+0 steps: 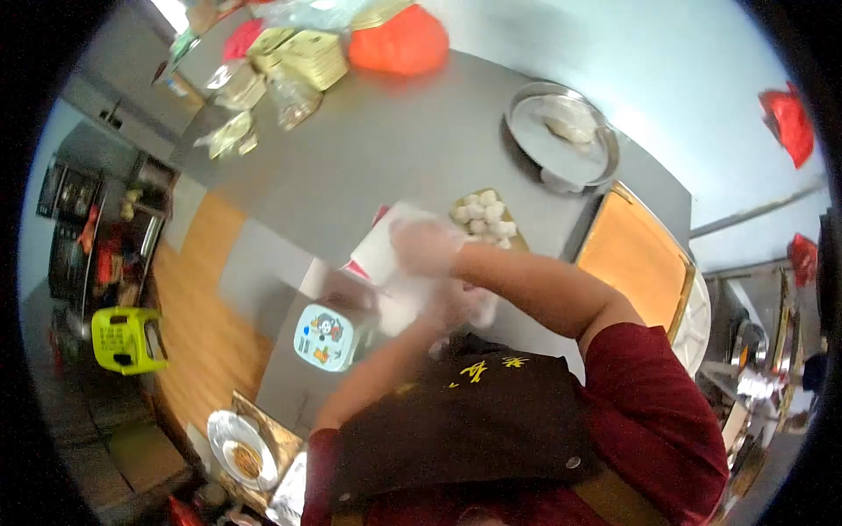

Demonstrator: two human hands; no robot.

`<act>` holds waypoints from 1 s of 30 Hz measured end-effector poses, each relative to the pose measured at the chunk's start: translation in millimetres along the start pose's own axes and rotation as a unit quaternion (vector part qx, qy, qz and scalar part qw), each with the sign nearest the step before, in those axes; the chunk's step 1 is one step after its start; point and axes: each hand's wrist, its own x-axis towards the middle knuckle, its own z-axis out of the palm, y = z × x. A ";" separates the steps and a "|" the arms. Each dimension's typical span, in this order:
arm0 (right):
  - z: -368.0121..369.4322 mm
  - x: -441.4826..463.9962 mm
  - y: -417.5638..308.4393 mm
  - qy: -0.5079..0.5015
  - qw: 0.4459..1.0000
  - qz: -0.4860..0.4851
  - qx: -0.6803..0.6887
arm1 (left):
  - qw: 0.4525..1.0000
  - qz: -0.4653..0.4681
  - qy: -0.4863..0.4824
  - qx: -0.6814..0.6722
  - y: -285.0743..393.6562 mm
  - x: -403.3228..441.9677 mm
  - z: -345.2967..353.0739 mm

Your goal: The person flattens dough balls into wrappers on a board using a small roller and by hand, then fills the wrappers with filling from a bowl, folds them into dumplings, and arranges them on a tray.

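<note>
My right hand (427,246), in a clear thin glove, is over a white box or sheet with red edges (375,250). Motion blur smears its fingers. Close below, my left hand (452,305) is blurred too, near a pale, smeared surface, and I cannot make out its fingers or any hold. Just beyond the right hand, several white balls (488,213) sit on a yellowish tray (521,240). To the left of my hands stands a clear container with a light-blue cartoon lid (323,337).
A round metal pan (517,131) with a clear bag lies at the back right of the grey table (368,131). Beside it is a tray with an orange-brown flat slab (636,254). A red-orange bag (399,42) and yellow packets (313,60) line the far edge.
</note>
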 end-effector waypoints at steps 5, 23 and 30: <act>29.9 -74.5 53.3 0.027 0.990 -0.117 0.080 | 0.960 -0.076 -0.249 -0.101 116.6 13.1 -1.2; 4.8 -161.3 243.1 0.165 0.636 0.379 0.652 | 0.969 -0.159 -0.125 -0.145 104.1 295.7 -49.8; 92.7 -103.2 335.7 0.203 0.794 0.394 0.416 | 0.976 -0.213 -0.051 -0.014 68.0 350.0 -40.0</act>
